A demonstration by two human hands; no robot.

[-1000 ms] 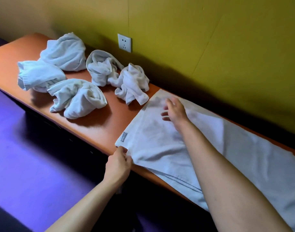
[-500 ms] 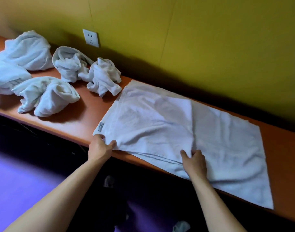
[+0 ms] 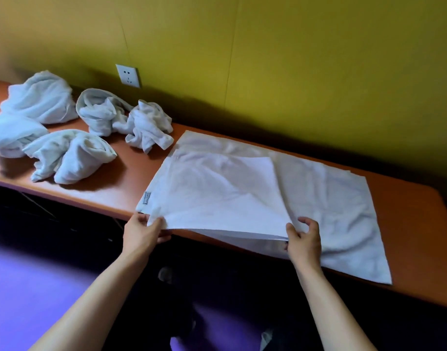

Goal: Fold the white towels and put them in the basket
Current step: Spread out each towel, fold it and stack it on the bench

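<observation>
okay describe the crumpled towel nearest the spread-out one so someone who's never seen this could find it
Start at the white wall socket above the orange table. Just below and right of it sits a small knotted towel, beside the flat towel. Unlike the other bundles farther left, it is the tightest, most twisted one.

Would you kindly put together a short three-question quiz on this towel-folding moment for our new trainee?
1. True or false: a basket stands on the orange table.
2. Multiple choice: the left hand grips which part of the spread towel? A) the near corner by the label B) the far edge by the wall C) nothing
3. Fill in: the wall socket is mounted above the ___ towels.

Key:
1. False; no basket is in view.
2. A; meanwhile the right hand pinches the lifted layer's near edge.
3. Crumpled; they lie in loose heaps at the table's left end.
</observation>
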